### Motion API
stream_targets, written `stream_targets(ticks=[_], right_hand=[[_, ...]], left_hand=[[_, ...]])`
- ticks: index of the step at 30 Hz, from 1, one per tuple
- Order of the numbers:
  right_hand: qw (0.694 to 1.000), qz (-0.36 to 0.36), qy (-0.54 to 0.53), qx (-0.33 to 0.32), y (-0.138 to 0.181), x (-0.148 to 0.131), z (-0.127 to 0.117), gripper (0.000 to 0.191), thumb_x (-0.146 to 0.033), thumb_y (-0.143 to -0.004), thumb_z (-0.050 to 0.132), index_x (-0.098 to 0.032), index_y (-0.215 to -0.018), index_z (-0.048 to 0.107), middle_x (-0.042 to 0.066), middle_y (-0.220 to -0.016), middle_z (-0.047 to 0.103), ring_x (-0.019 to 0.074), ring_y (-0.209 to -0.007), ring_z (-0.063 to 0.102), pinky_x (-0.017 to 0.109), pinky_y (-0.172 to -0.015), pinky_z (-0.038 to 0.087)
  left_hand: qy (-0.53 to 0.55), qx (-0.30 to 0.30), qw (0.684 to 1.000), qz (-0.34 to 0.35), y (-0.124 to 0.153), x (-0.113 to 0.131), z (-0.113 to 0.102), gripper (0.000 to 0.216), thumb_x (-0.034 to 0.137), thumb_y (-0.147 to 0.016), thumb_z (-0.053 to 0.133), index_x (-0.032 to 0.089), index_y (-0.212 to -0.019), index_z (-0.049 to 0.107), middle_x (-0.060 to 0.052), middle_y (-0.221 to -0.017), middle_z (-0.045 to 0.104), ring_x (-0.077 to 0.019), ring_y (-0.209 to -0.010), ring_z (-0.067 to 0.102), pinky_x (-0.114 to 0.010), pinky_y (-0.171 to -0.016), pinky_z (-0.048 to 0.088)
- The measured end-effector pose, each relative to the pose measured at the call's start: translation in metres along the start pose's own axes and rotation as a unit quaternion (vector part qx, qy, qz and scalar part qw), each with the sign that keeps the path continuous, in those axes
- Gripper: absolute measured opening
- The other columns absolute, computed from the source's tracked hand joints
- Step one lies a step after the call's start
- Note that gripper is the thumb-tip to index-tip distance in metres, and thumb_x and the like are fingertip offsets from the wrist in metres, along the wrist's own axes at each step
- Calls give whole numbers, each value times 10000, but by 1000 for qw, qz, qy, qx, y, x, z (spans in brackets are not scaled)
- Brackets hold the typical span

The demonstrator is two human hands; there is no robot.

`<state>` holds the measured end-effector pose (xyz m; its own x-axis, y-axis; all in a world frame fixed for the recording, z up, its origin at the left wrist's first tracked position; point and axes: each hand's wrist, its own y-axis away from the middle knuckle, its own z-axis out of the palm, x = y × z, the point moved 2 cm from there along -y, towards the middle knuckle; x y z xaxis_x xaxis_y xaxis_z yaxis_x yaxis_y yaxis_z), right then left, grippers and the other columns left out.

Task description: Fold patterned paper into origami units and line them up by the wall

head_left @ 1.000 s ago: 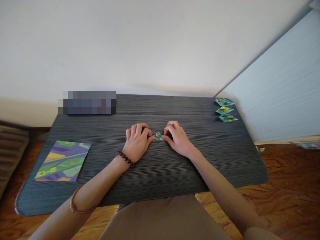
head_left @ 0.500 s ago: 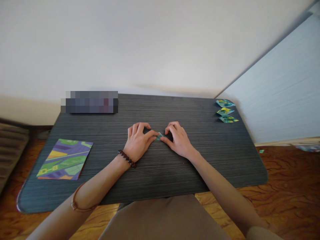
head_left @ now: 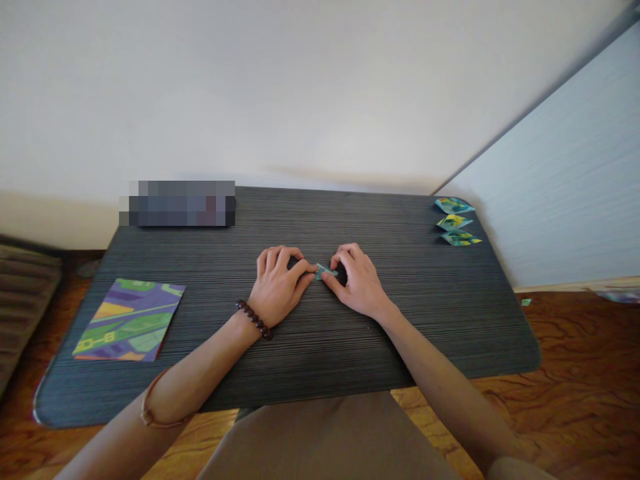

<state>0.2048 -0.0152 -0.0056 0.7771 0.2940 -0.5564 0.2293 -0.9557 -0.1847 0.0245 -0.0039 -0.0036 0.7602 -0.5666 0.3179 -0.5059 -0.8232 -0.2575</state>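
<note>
The left hand pinches one small paper, half hidden, which the right hand touches, grip unclear; three folded papers lie farther right.

The left hand pinches the left end of a small folded paper between thumb and forefinger, near the middle of a dark, fine-striped table. The right hand lays its thumb on the paper from the other side; whether its curled forefinger touches too is hard to tell. On the left arm are 2 bands: dark beads at the wrist and a brown cord higher up. A patterned square of paper lies at left, a pixelated object behind it. At far right, 3 folded paper shapes form a column.
</note>
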Motion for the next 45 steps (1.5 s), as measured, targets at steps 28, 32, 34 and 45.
stream_targets(ticks=[28, 32, 34, 45], right_hand=[[998, -7, -49, -46, -4, 4, -5, 174, -238, -799, 578, -231, -933, 468, 52, -1004, 494, 188, -907, 506, 347, -779, 434], [994, -11, -78, -74, -4, 9, -10, 189, -170, -807, 547, -234, -967, 469, 46, -1038, 483, 159, -848, 501, 351, -796, 433], [992, -15, -92, -83, -4, 11, -11, 216, -131, -799, 530, -238, -976, 468, 43, -1044, 478, 152, -838, 500, 348, -802, 435], [1000, 19, 6, -9, -3, -3, 2, 261, -367, -773, 614, -212, -924, 467, 70, -972, 502, 230, -933, 496, 384, -796, 411]], left_hand=[[5, -13, 1000, 8, -1, -2, 3, 188, 318, -883, 492, 246, -997, 623, -81, -1111, 514, -259, -1076, 403, -491, -960, 313], [2, -14, 1000, 11, -1, -2, 2, 190, 318, -886, 489, 246, -1000, 623, -79, -1107, 515, -259, -1084, 401, -485, -962, 315], [0, -16, 1000, 12, -1, -2, 2, 193, 325, -886, 488, 243, -999, 622, -78, -1107, 515, -259, -1084, 402, -482, -961, 317], [7, -20, 1000, 5, -2, -2, 2, 187, 313, -882, 496, 249, -1006, 622, -77, -1104, 514, -261, -1081, 398, -488, -954, 319]])
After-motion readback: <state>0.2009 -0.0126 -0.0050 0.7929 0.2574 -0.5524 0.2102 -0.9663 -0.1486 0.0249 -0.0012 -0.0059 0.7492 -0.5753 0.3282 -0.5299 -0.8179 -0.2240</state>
